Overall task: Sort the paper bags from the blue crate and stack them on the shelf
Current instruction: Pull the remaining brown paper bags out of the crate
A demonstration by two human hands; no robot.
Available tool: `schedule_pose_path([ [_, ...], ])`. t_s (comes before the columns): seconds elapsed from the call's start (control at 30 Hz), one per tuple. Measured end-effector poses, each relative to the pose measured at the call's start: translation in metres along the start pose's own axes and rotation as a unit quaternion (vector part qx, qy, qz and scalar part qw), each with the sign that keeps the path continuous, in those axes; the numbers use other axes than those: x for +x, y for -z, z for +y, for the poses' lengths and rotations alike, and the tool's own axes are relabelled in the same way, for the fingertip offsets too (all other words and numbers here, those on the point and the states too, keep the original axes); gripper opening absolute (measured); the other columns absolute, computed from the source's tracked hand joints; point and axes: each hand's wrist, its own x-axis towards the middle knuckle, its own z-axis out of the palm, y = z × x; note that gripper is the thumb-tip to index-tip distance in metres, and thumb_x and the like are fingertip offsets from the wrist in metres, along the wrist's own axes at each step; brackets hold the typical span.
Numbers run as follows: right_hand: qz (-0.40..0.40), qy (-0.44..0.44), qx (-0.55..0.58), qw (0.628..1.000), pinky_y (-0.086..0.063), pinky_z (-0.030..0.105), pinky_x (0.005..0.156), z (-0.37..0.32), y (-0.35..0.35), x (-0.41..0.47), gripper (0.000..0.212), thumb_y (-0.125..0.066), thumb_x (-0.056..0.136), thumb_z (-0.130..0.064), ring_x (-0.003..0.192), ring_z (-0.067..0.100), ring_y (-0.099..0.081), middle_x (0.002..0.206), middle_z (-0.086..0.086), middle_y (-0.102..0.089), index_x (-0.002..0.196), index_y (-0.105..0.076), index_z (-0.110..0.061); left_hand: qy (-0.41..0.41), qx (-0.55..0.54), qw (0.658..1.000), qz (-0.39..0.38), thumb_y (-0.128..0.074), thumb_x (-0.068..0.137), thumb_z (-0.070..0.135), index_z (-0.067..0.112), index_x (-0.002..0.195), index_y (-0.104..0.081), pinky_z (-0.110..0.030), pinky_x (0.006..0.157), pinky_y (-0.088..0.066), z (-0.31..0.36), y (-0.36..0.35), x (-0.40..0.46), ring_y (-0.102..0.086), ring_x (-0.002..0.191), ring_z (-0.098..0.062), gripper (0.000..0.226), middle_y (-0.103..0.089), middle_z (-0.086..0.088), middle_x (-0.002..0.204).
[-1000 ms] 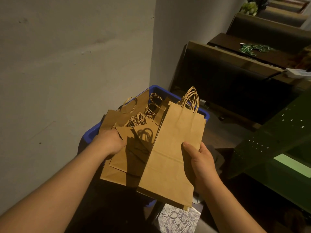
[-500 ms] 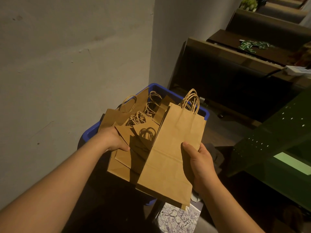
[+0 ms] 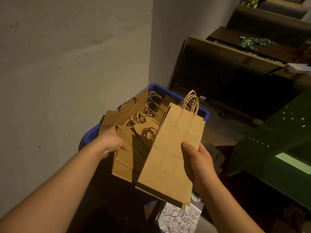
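A: Right hand (image 3: 200, 161) out front, forearm angled in from the lower right, thumb pressed flat across a stack of large paper bags (image 3: 170, 158), fingers curled underneath. Firm hold.

B: And the left hand (image 3: 112, 142)?

A: Reaching in from the lower left, wrist bent down, thumb clamped over the edge of the smaller paper bags (image 3: 127, 153), gripping them beside the big stack.

B: Where's all this happening?

A: Right over the blue crate (image 3: 206, 114) by the grey wall (image 3: 75, 64); more bags lie inside it, handles up. Dark shelf (image 3: 235, 52) sits beyond, to the right.
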Motion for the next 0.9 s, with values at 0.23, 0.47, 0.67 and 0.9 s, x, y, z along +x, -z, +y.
schedule_pose_path([
  [0.23,-0.053,-0.035,0.048,0.997,-0.059,0.033,0.068,-0.005,0.011,-0.007,0.029,-0.058,0.101,-0.018,0.092,0.024,-0.077,0.107,0.007,-0.078,0.13,-0.058,-0.014,0.003,-0.125,0.992,-0.014,-0.073,0.088,-0.001,0.022,0.11,-0.059,-0.053,0.096,-0.055,-0.018,0.005,-0.028,-0.064,0.11,-0.034,0.035,-0.067,-0.012,0.116],
  [0.47,-0.114,-0.06,0.079,0.988,-0.061,0.034,0.06,-0.011,0.022,-0.017,0.033,-0.059,0.099,-0.021,0.091,0.028,-0.077,0.107,0.012,-0.077,0.131,-0.058,-0.011,0.015,-0.211,0.977,-0.003,-0.074,0.089,0.007,0.019,0.13,-0.055,-0.059,0.096,-0.055,-0.042,0.004,-0.068,-0.066,0.108,-0.037,0.047,-0.067,-0.015,0.118],
  [0.67,-0.146,-0.094,0.087,0.981,-0.06,0.047,0.08,-0.011,0.033,-0.02,0.035,-0.061,0.098,-0.022,0.1,0.037,-0.073,0.113,0.017,-0.075,0.131,-0.059,-0.01,0.003,-0.234,0.972,0.028,-0.075,0.09,0.008,0.018,0.126,-0.06,-0.061,0.095,-0.056,-0.054,0.004,-0.103,-0.071,0.103,-0.039,0.041,-0.073,-0.016,0.113],
  [0.9,-0.154,-0.123,0.085,0.977,-0.054,0.055,0.095,-0.009,0.049,-0.022,0.038,-0.062,0.097,-0.022,0.111,0.042,-0.069,0.117,0.019,-0.073,0.133,-0.058,-0.012,-0.019,-0.243,0.969,0.038,-0.07,0.091,-0.002,0.015,0.118,-0.066,-0.059,0.096,-0.055,-0.045,0.001,-0.127,-0.073,0.101,-0.04,0.032,-0.076,-0.017,0.108],
])
